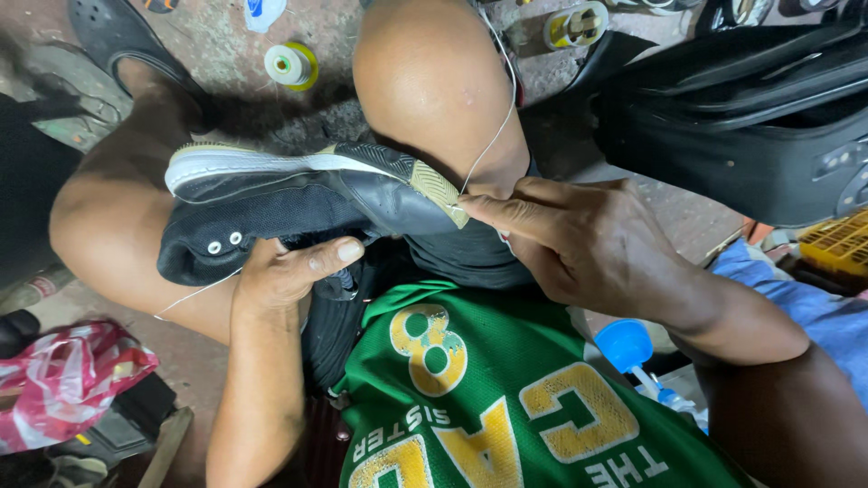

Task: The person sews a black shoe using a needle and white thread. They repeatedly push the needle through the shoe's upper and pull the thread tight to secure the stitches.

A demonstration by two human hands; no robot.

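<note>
Holding a black shoe (298,194) across my lap, I sit with both knees up and my green jersey (506,398) lowest in view. My left hand (285,271) cups the shoe from underneath near the eyelets, thumb laid along the upper and fingers curled out of sight below it; that grip is closed on the shoe. My right hand (570,239) meets the toe end, forefinger and thumb pinched together right at the edge where the tan sole tip meets the black upper. Whatever sits between those fingertips is too small to make out, so I cannot tell whether they clamp a needle or only the thread (495,136). The white thread runs from that pinch up and over my right knee (434,81), and another length trails from under the shoe's heel side down past my left wrist. The shoe lies on its side, white sole edge turned away from me, toe pointing to my right.

Beside my right arm a blue funnel-shaped cap (624,343) shows, and by my left elbow a red and white plastic bag (63,380) lies on the floor. Farther off, a black suitcase (750,117) stands open at my right. On the concrete floor beyond my knees sit a yellow-rimmed spool (291,65) and a black clog (117,36).
</note>
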